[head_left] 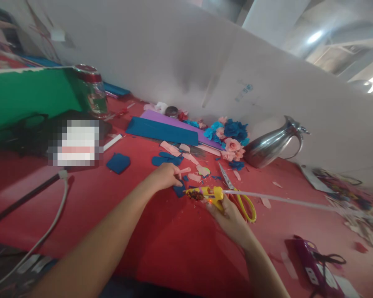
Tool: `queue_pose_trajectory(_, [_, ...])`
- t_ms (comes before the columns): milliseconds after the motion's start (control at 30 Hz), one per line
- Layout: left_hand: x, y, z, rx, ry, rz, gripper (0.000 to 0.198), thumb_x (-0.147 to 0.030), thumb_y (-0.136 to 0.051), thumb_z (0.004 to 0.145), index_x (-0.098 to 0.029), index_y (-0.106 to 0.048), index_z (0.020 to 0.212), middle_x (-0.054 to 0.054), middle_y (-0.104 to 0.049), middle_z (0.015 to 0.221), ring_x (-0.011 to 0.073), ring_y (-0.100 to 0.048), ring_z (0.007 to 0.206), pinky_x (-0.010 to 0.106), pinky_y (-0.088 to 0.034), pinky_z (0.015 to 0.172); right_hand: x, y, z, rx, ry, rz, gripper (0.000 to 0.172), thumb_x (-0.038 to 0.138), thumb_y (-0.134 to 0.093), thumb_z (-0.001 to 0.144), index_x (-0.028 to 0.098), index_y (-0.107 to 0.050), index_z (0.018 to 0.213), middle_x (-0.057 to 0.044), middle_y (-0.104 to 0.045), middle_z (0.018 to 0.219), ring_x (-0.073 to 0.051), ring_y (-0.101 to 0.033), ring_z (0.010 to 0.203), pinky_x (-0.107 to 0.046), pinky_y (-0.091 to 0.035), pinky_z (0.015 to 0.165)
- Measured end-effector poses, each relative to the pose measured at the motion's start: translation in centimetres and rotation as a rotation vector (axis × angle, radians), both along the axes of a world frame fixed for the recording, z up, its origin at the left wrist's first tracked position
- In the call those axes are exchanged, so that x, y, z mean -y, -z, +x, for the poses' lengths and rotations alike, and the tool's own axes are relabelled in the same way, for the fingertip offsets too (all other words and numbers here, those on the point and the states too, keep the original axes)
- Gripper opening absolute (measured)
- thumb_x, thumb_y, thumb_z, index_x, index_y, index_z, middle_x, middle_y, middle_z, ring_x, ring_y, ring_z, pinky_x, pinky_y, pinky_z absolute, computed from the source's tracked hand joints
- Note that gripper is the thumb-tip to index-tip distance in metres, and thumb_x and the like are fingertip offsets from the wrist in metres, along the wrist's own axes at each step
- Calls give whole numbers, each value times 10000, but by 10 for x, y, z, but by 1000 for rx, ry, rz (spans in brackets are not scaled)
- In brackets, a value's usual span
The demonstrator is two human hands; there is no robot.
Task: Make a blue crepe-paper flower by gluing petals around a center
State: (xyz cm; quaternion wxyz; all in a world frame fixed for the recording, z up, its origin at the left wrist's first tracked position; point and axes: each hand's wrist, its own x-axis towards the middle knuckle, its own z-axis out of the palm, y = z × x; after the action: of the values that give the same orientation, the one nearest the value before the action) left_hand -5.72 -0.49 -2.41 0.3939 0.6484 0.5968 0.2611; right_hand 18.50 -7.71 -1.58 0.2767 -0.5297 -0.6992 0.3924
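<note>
Brightly yellow glue gun (207,191), dark-crusted front (195,194), long translucent stick (276,198)

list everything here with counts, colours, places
glue gun: one, yellow, centre
glue stick: one, translucent, in gun
scissors: one, silver, yellow, beside gun
cut pieces: several, pink, blue, centre
paper flowers: several, pink, blue, rear
sheets: several, blue, purple, rear
pitcher: one, silver, right
jar: one, clear, rear left
panel: one, green, left
cables: several, black, white, left
device: one, purple, lower right
table: one, red, underneath
wall: one, pale, behind
left grip: one, bare, near blue piece
right grip: one, bare, holding gun
</note>
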Motion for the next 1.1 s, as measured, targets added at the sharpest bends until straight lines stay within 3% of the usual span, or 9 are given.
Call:
queue_pose_trajectory(267, [1, 0, 1, 26, 3, 40, 97, -161, -738, 470, -223, -668, 492, -9, -633, 518, 167, -531, 526, 259, -306, 533, 1, -4, -5, -19, -19, -60, 267, 385, -578, 845, 233, -605, 1064, -59, -705, 1049, -283, -630, 1000, -365, -458, 839])
queue_pose_trajectory(400, [2, -2, 0, 22, -5, 52, 117, -169, -766, 450, -223, -669, 486, -11, -620, 514, 164, -527, 527, 256, -308, 525, 0, -4, -5, -21, -25, -85, 280, 425, -563, 853, 219, -610, 1037, -57, -708, 1027, -264, -644, 934, -332, -473, 775])
queue_pose_trajectory(733, [5, -12, 1, -220, 109, -66, 210, -181, -731, 580, -190, -720, 790, 28, -733, 842, 195, -643, 779, 235, -394, 604, -2, -1, -3, 67, -26, -56, 287, 436, -523, 871, 189, -589, 1002, -57, -698, 977, -226, -632, 842, -318, -468, 737])
queue_pose_trajectory(1100, [2, -5, 0, -194, 102, -28, 159, -164, -739, 543, -201, -709, 695, 4, -706, 730, 185, -622, 703, 235, -370, 571, -5, -8, 0, 162, 24, -27, 336, 444, -530, 852, 183, -583, 1057, -38, -679, 862, -200, -596, 721, -288, -425, 642])
